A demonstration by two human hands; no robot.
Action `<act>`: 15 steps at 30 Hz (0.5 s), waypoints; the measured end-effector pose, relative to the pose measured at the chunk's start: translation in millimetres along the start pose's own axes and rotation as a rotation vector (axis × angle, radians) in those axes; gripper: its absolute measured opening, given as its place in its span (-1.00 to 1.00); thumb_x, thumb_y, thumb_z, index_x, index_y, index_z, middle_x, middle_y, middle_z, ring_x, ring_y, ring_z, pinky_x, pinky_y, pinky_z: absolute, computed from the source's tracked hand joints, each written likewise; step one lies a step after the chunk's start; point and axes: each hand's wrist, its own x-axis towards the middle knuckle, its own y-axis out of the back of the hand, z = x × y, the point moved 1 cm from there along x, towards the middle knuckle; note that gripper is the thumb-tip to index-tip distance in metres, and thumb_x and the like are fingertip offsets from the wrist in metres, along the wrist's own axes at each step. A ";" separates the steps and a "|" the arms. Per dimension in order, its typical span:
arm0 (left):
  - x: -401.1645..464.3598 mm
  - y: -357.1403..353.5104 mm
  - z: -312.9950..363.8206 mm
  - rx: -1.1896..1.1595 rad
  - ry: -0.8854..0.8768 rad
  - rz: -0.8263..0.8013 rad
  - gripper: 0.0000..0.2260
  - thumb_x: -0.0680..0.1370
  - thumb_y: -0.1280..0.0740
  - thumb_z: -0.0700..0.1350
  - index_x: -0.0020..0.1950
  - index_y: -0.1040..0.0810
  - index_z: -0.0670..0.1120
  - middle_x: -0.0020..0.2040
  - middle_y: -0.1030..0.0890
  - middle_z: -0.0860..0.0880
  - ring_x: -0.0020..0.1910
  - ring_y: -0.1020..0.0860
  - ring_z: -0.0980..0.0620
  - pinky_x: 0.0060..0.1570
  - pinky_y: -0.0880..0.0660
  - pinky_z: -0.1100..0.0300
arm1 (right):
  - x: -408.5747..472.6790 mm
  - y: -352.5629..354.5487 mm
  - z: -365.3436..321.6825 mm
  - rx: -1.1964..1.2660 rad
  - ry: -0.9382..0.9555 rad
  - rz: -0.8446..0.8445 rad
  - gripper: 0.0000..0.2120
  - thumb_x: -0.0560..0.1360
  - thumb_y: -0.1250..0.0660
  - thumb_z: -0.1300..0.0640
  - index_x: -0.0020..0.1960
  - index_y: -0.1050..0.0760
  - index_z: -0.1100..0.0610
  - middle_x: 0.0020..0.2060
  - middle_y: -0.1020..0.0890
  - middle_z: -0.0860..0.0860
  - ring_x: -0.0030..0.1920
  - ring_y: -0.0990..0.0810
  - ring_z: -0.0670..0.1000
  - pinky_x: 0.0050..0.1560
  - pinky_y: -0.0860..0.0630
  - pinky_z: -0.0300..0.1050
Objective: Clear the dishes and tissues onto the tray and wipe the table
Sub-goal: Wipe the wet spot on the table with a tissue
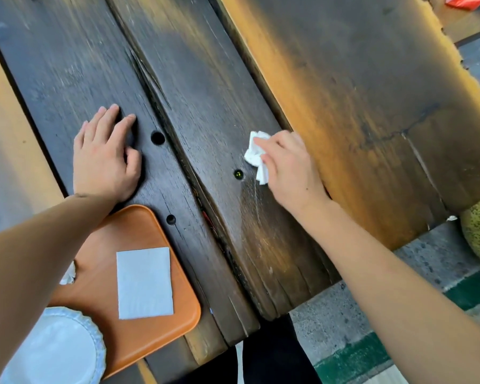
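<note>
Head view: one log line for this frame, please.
phase: wiping | right hand: grips crumpled tissue on table | left hand: flat on table | tray: flat napkin, plate

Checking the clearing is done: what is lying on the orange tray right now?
On the orange tray lie a flat white napkin and a white scalloped plate. A crumpled tissue peeks from behind the left forearm, which covers the tray's left part.

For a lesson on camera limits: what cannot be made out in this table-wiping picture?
- Head view: white plate cut off by the bottom-left edge.
- Crumpled tissue on the orange tray mostly hidden by the left forearm.
- Table surface under the left hand hidden.
</note>
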 end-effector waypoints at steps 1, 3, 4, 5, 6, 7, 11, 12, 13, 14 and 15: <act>-0.3 -0.4 -0.3 -0.001 0.000 0.001 -0.48 0.51 -0.11 -0.07 0.47 -0.42 -0.11 0.54 -0.35 -0.18 0.56 -0.25 -0.21 0.49 -0.18 -0.14 | -10.4 -2.4 -6.9 0.003 0.055 -0.032 -0.81 0.49 -0.32 0.38 0.06 -0.62 0.29 -0.13 -0.57 0.15 -0.10 -0.46 0.12 -0.19 -0.48 -0.02; -0.1 0.2 -1.3 -0.005 0.003 0.001 -0.49 0.51 -0.12 -0.07 0.47 -0.42 -0.11 0.55 -0.35 -0.18 0.56 -0.25 -0.20 0.50 -0.18 -0.14 | -48.1 -2.7 -17.8 0.042 0.164 -0.120 -0.84 0.43 -0.37 0.41 -0.03 -0.64 0.28 -0.20 -0.57 0.13 -0.17 -0.45 0.11 -0.27 -0.45 -0.01; 0.5 0.4 -0.9 -0.007 0.005 -0.002 -0.49 0.51 -0.12 -0.07 0.47 -0.42 -0.11 0.55 -0.35 -0.17 0.56 -0.25 -0.20 0.50 -0.17 -0.14 | -72.2 -0.3 -18.7 0.043 0.221 -0.173 -0.84 0.41 -0.39 0.40 -0.04 -0.64 0.25 -0.22 -0.57 0.11 -0.18 -0.46 0.11 -0.27 -0.44 0.00; 0.7 1.1 -1.1 -0.006 0.009 -0.007 -0.48 0.51 -0.13 -0.07 0.47 -0.42 -0.11 0.55 -0.35 -0.17 0.56 -0.25 -0.20 0.51 -0.16 -0.13 | -95.5 3.2 -17.5 0.024 0.281 -0.225 -0.81 0.39 -0.41 0.38 -0.03 -0.64 0.22 -0.21 -0.58 0.08 -0.19 -0.48 0.11 -0.24 -0.43 -0.01; 0.5 1.7 -1.2 -0.005 0.014 -0.011 -0.48 0.52 -0.13 -0.06 0.48 -0.42 -0.11 0.55 -0.35 -0.16 0.57 -0.25 -0.19 0.52 -0.15 -0.13 | -115.9 8.5 -13.9 -0.005 0.335 -0.274 -0.76 0.37 -0.43 0.37 -0.01 -0.64 0.17 -0.20 -0.59 0.04 -0.19 -0.50 0.10 -0.20 -0.42 -0.02; 0.2 1.0 -0.2 -0.006 0.016 -0.015 -0.48 0.52 -0.13 -0.06 0.48 -0.42 -0.10 0.56 -0.34 -0.16 0.57 -0.24 -0.19 0.52 -0.14 -0.12 | -131.3 15.2 -7.5 -0.038 0.378 -0.314 -0.71 0.33 -0.45 0.38 0.00 -0.64 0.11 -0.19 -0.59 0.01 -0.17 -0.50 0.08 -0.15 -0.41 -0.03; -0.1 0.9 -0.7 -0.006 0.012 -0.026 -0.49 0.52 -0.13 -0.06 0.48 -0.42 -0.10 0.56 -0.34 -0.15 0.57 -0.24 -0.18 0.53 -0.13 -0.10 | -120.9 29.6 16.9 -0.097 0.441 -0.341 -0.61 0.26 -0.35 0.46 -0.09 -0.63 0.02 -0.13 -0.59 0.02 -0.07 -0.46 0.03 -0.01 -0.29 -0.04; -0.1 1.3 -1.0 -0.004 0.013 -0.027 -0.49 0.52 -0.13 -0.06 0.48 -0.42 -0.10 0.56 -0.34 -0.15 0.57 -0.24 -0.18 0.53 -0.12 -0.10 | -103.8 30.3 18.6 -0.079 0.416 -0.336 -0.63 0.29 -0.33 0.46 -0.11 -0.64 0.04 -0.12 -0.59 0.04 -0.05 -0.44 0.03 -0.01 -0.26 -0.03; 0.0 1.3 -1.1 -0.002 0.015 -0.024 -0.48 0.52 -0.13 -0.06 0.48 -0.42 -0.10 0.56 -0.34 -0.15 0.57 -0.24 -0.18 0.53 -0.12 -0.10 | -83.3 29.9 20.6 -0.061 0.376 -0.327 -0.69 0.33 -0.32 0.42 -0.11 -0.65 0.06 -0.11 -0.59 0.05 -0.04 -0.43 0.04 -0.01 -0.24 -0.04; 0.0 1.5 -1.1 -0.002 0.016 -0.022 -0.48 0.52 -0.13 -0.06 0.48 -0.42 -0.10 0.56 -0.34 -0.15 0.57 -0.24 -0.18 0.53 -0.12 -0.10 | -61.1 28.5 23.1 -0.054 0.330 -0.304 -0.76 0.37 -0.31 0.35 -0.11 -0.66 0.09 -0.10 -0.58 0.06 -0.03 -0.43 0.05 -0.01 -0.22 -0.05; -0.1 1.6 -0.8 -0.001 0.018 -0.019 -0.48 0.52 -0.12 -0.05 0.48 -0.42 -0.10 0.56 -0.34 -0.15 0.57 -0.24 -0.18 0.53 -0.12 -0.10 | -38.3 26.3 25.8 -0.048 0.283 -0.267 -0.79 0.41 -0.28 0.27 -0.11 -0.67 0.11 -0.09 -0.58 0.07 -0.03 -0.44 0.07 -0.02 -0.19 -0.07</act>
